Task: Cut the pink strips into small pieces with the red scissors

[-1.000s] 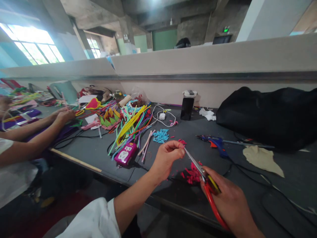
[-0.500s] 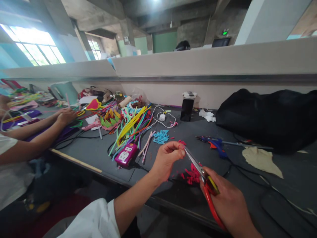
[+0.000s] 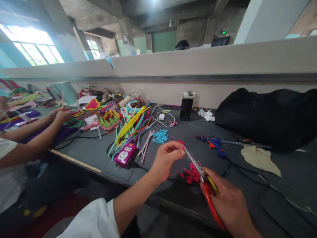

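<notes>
My right hand [image 3: 229,203] is closed round the red handles of a pair of scissors [image 3: 201,173]. Their blades point up and left to my left hand [image 3: 166,158]. That hand's fingers pinch a small pink piece at the blade tips, too small to name. Below the blades a heap of pink cuttings [image 3: 191,173] lies on the dark table [image 3: 99,155]. A few more pink bits [image 3: 181,142] lie just beyond my left fingers.
A magenta power strip [image 3: 125,154], a pile of coloured sticks [image 3: 131,124], blue cuttings [image 3: 160,136] and a white charger cable [image 3: 162,116] lie to the left. A blue glue gun [image 3: 215,143], beige scrap [image 3: 260,159] and black bag [image 3: 267,115] lie right. Another person's hands [image 3: 60,115] work at far left.
Almost nothing differs. My hands and the scissors stay in the same pose; the view shifts slightly and the other person's hands move a little left.
</notes>
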A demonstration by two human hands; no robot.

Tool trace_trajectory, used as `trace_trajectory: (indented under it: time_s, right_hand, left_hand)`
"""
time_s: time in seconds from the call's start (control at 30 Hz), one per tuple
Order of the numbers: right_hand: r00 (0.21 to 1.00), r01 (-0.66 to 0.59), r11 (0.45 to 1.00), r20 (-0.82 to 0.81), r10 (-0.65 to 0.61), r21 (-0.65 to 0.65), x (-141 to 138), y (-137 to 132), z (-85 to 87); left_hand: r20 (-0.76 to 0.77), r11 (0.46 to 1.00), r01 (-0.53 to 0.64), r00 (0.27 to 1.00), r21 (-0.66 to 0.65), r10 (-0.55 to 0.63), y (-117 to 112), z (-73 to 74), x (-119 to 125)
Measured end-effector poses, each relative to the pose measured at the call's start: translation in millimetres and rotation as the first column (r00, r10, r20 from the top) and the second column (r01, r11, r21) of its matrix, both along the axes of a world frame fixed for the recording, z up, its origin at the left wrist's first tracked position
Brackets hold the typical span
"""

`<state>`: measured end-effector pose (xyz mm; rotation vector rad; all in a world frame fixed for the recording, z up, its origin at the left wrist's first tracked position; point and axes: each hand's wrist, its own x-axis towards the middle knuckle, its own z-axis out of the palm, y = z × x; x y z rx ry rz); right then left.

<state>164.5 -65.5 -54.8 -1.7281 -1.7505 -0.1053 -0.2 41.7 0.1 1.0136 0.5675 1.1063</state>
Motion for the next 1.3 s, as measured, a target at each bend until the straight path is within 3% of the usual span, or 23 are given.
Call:
trace_trajectory:
  time_s: [0.2,0.27,0.33,0.4,0.47,0.53,0.6,0.73,0.9,0.97,1.03,1.17,1.23,1.3]
  right_hand:
    - [0.997,0.068,0.998,-0.02,-0.068,0.018,4,2,-1.6]
    - [0.993,0.093,0.995,-0.077,-0.089,0.041,5,3,0.8]
    - [0.983,0.089,0.995,-0.167,-0.082,0.037,5,4,5.0]
    - [0.961,0.063,0.998,-0.27,-0.06,0.0,4,5,9.5]
    - [0.934,0.042,0.998,-0.352,-0.056,-0.048,2,5,12.5]
    - [0.913,0.022,0.996,-0.403,-0.057,-0.091,2,5,13.0]
    - [0.898,-0.015,0.991,-0.438,-0.047,-0.136,2,5,11.5]
    - [0.88,-0.041,0.984,-0.473,-0.046,-0.172,3,6,8.4]
    - [0.876,-0.034,0.987,-0.481,-0.045,-0.154,2,6,9.1]
    - [0.879,0.02,0.991,-0.471,-0.08,-0.131,2,5,10.2]
    - [0.876,0.067,0.991,-0.469,-0.114,-0.115,2,5,11.5]
    - [0.862,0.085,0.991,-0.491,-0.126,-0.106,4,6,12.2]
    - [0.866,0.078,0.992,-0.487,-0.119,-0.104,5,6,11.1]
    - [0.871,0.073,0.991,-0.478,-0.116,-0.107,4,6,10.5]
  left_hand:
    - [-0.047,0.998,0.058,0.997,-0.009,-0.058,-1,0.4,0]
    - [-0.162,0.994,0.112,0.981,0.007,-0.11,-2,-0.8,1]
    - [-0.343,0.975,0.177,0.931,0.132,-0.122,-6,-3.2,2]
    - [-0.517,0.898,0.262,0.855,0.353,-0.046,-10,-6.8,5]
    - [-0.633,0.751,0.371,0.77,0.546,0.079,-13,-11.2,7]
    - [-0.699,0.605,0.474,0.686,0.641,0.204,-15,-15.5,9]
    - [-0.73,0.511,0.543,0.615,0.667,0.299,-17,-18.7,10]
    - [-0.742,0.463,0.583,0.566,0.668,0.359,-17,-20.9,11]
    - [-0.751,0.547,0.532,0.569,0.647,0.335,-20,-21.0,12]
    - [-0.74,0.548,0.513,0.569,0.66,0.358,-22,-21.5,13]
    - [-0.7,0.477,0.514,0.564,0.713,0.438,-23,-22.6,14]
    - [-0.583,0.275,0.545,0.541,0.792,0.606,-28,-26.9,15]
    - [-0.554,0.225,0.559,0.534,0.798,0.639,-30,-29.2,16]
    - [-0.562,0.229,0.56,0.544,0.796,0.623,-31,-30.4,17]
